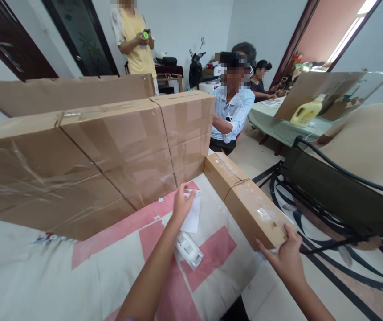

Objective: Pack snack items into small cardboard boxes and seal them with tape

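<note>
My left hand [182, 204] is raised over the table with its fingers pinched on a white sheet of paper [192, 215], close to the foot of the tall cardboard wall [111, 147]. My right hand [287, 257] grips the near end of a low, taped cardboard box [254, 211] at the table's right edge, fingers wrapped round its corner. A small white device [189, 249] lies on the cloth below my left forearm.
A cream and pink cloth [78, 267] covers the table. A folding chair [338, 187] stands to the right on a patterned floor. A seated person [231, 116] is behind the boxes, another stands at the back, and a yellow bottle [307, 112] sits on a far table.
</note>
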`<state>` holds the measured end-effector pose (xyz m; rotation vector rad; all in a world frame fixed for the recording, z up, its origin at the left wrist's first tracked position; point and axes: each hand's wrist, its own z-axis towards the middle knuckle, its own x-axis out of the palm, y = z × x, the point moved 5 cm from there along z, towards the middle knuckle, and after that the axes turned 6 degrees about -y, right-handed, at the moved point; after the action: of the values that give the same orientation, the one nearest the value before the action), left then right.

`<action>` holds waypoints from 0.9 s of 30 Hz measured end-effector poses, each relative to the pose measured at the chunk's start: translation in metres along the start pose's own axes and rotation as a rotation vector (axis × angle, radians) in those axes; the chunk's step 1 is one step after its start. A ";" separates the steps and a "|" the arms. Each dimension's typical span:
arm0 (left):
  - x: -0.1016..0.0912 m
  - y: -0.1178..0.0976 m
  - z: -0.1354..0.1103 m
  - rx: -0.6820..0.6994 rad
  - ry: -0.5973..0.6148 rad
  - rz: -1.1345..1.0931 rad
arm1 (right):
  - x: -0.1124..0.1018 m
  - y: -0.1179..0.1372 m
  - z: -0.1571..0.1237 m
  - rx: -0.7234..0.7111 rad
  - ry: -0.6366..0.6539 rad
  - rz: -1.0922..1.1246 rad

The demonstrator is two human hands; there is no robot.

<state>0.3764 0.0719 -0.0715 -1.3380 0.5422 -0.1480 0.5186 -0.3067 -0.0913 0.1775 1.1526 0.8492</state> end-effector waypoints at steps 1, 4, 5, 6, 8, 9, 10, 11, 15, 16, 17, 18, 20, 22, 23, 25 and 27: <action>0.031 -0.013 0.015 -0.008 0.042 -0.020 | -0.001 0.002 0.000 -0.001 0.005 -0.001; 0.111 -0.046 0.048 -0.060 0.108 -0.037 | -0.002 0.006 -0.001 -0.015 0.027 0.005; 0.132 -0.053 0.054 -0.087 0.120 -0.031 | -0.003 0.007 -0.001 -0.020 0.022 0.010; 0.148 -0.059 0.058 -0.117 0.130 -0.021 | -0.003 0.007 0.000 -0.026 0.012 0.016; 0.172 -0.065 0.060 -0.161 0.146 -0.004 | -0.005 0.009 0.002 -0.048 -0.029 0.029; 0.179 -0.066 0.059 -0.175 0.152 0.004 | -0.006 0.010 0.003 -0.069 -0.048 0.036; 0.183 -0.065 0.058 -0.181 0.155 0.010 | -0.006 0.012 0.004 -0.096 -0.062 0.042; 0.186 -0.065 0.057 -0.183 0.156 0.016 | -0.008 0.015 0.006 -0.128 -0.081 0.050; 0.187 -0.060 0.056 -0.173 0.150 0.035 | -0.017 0.028 0.014 -0.257 -0.182 0.090; 0.188 -0.060 0.057 -0.171 0.148 0.039 | -0.020 0.032 0.017 -0.301 -0.218 0.095; 0.188 -0.059 0.058 -0.171 0.145 0.043 | -0.025 0.036 0.020 -0.354 -0.260 0.098; 0.190 -0.059 0.059 -0.173 0.144 0.046 | -0.028 0.041 0.024 -0.413 -0.299 0.097; 0.193 -0.059 0.064 -0.177 0.142 0.052 | -0.031 0.053 0.031 -0.550 -0.327 0.095; 0.197 -0.059 0.069 -0.178 0.144 0.057 | -0.027 0.063 0.038 -0.664 -0.271 0.106; 0.199 -0.059 0.073 -0.178 0.146 0.061 | -0.023 0.068 0.041 -0.698 -0.239 0.121; 0.202 -0.058 0.081 -0.177 0.151 0.069 | -0.014 0.073 0.046 -0.724 -0.216 0.159; 0.205 -0.058 0.089 -0.174 0.155 0.079 | -0.008 0.075 0.050 -0.723 -0.244 0.190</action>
<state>0.6059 0.0533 -0.0643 -1.4788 0.7520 -0.1431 0.5231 -0.2460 -0.0239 -0.2067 0.5541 1.3220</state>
